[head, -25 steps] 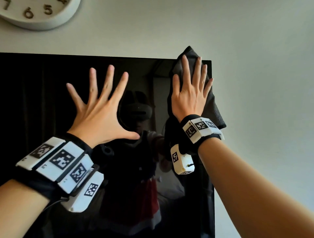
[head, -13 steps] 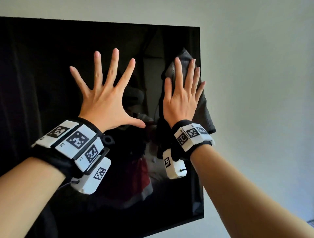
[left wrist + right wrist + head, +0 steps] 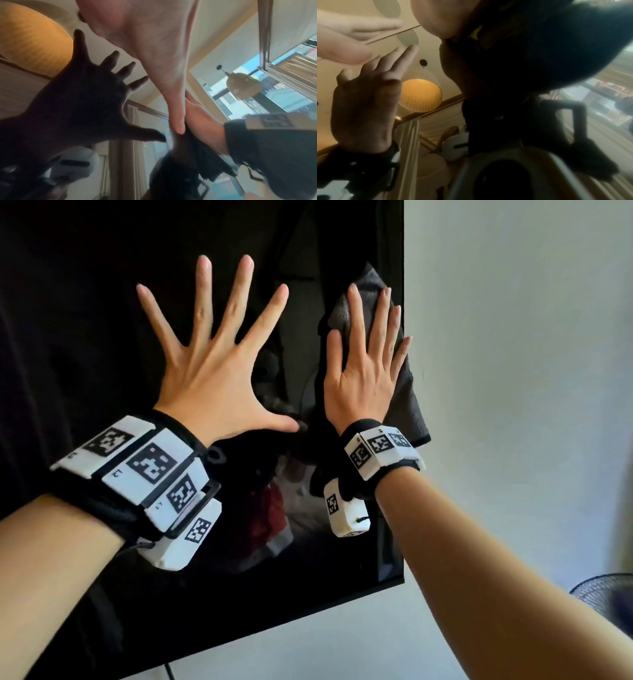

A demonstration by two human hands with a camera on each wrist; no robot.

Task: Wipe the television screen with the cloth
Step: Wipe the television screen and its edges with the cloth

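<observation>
The black television screen (image 3: 102, 337) hangs on a pale wall and fills the left of the head view. A dark grey cloth (image 3: 412, 402) lies flat against the screen near its right edge. My right hand (image 3: 366, 364) presses it there with straight fingers, and the cloth sticks out above the fingertips and past the right side of the palm. My left hand (image 3: 219, 361) lies flat on the bare screen, fingers spread wide, just left of the right hand. In the right wrist view the cloth (image 3: 530, 54) is a dark mass under the palm.
The screen's right edge (image 3: 403, 440) and lower edge (image 3: 274, 625) border the bare wall (image 3: 513, 371). A dark fan (image 3: 606, 594) shows at the lower right. A cable (image 3: 169, 671) hangs below the television. The glass mirrors a person and a room.
The right hand slid the cloth down the screen's right edge from the top corner. The left hand moved down with it, still spread flat. The view dropped, so the clock and top edge left the frame.
</observation>
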